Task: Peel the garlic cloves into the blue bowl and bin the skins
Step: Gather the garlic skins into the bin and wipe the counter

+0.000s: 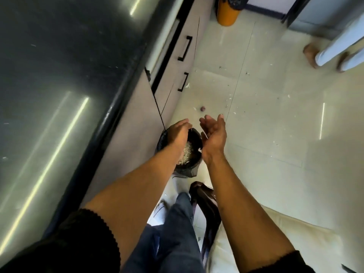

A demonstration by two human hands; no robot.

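Observation:
A small black-lined bin stands on the floor against the cabinet, with pale garlic skins heaped inside. My left hand hovers palm down over the bin's left rim, fingers relaxed and holding nothing that I can see. My right hand is beside the bin's right rim, palm turned up and fingers spread, empty. A few skin flakes fall between the hands. The blue bowl and the garlic cloves are out of view.
A dark glossy counter runs along the left above grey drawers. Skin scraps litter the tiled floor. An orange bin stands far back. Another person's feet are at the right. A brown stool is by my legs.

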